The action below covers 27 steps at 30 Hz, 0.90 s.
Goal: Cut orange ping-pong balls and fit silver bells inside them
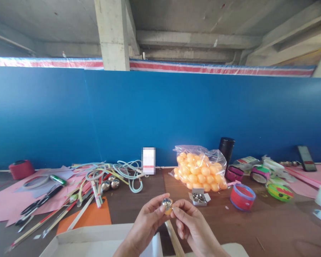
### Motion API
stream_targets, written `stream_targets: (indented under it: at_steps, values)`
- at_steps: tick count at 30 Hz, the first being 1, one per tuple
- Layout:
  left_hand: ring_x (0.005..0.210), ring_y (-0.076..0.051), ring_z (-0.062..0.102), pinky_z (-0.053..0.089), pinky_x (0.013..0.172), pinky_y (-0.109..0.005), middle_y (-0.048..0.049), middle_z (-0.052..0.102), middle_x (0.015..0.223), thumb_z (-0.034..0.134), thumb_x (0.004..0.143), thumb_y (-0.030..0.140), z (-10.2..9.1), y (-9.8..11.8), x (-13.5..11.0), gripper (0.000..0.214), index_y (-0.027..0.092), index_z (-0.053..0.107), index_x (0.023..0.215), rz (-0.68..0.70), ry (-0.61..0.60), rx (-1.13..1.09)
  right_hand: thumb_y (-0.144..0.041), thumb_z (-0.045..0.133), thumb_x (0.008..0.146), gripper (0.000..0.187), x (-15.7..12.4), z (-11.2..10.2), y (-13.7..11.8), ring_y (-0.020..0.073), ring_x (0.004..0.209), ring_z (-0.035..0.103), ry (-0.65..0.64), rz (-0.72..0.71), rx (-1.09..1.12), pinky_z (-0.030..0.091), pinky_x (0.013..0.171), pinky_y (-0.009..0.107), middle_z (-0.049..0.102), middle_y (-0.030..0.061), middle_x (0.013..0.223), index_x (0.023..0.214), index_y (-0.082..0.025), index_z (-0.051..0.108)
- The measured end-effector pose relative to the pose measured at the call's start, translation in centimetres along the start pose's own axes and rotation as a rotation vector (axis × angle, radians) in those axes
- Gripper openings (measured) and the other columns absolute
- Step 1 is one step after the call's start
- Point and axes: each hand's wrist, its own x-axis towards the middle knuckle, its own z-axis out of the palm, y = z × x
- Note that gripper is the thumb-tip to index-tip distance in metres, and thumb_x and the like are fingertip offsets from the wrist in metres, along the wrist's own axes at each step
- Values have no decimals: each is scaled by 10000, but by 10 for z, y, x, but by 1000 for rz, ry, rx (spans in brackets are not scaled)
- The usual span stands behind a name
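My left hand (pixel 151 214) is closed around a shiny silver ball (pixel 166 203), gripped between thumb and fingers. An orange-yellow tint shows on the ball's lower side; whether it is a reflection or another piece, I cannot tell. My right hand (pixel 187 218) is pinched against the ball's right side. Whatever sits between its fingertips is too small to name. Just beyond that hand stands a small open box (pixel 199 198) of little metal pieces. Behind it rests a clear plastic bag of orange balls (pixel 199 171).
In front of me lie a white tray (pixel 91 237) and a wooden strip (pixel 173 237). Scissors (pixel 40 202), ropes (pixel 135 167), several silver balls (pixel 111 182) and orange paper (pixel 88 216) cover the left. Tape rolls (pixel 242 197) and a black cylinder (pixel 226 150) stand right.
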Motion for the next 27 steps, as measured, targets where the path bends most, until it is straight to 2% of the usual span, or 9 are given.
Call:
stream_targets:
  at_steps: [9,21,27]
  values:
    - [869,-164,624,424,925,-379,-135,655,1079,587,828,156,-2,-1,-1,338,124,600,1165,-8,-11,-11,-295,746,732,200,1,-1,0,-1,364,402,-24,-13,4,344,339,118,642,-20,650,742,-147,612]
    - [920,-208,633,412,943,-409,-142,654,1098,582,826,164,-2,0,-1,333,116,605,1154,-19,-3,-23,-307,738,737,209,2,-4,0,5,357,380,-1,-22,-12,347,346,122,590,-43,561,731,-148,603]
    - [915,-208,631,410,946,-421,-142,653,1098,579,828,167,-3,-1,0,323,116,611,1145,-16,10,-18,-319,765,700,234,2,-4,-1,12,392,401,1,-24,-5,352,352,131,613,-27,649,726,-151,605]
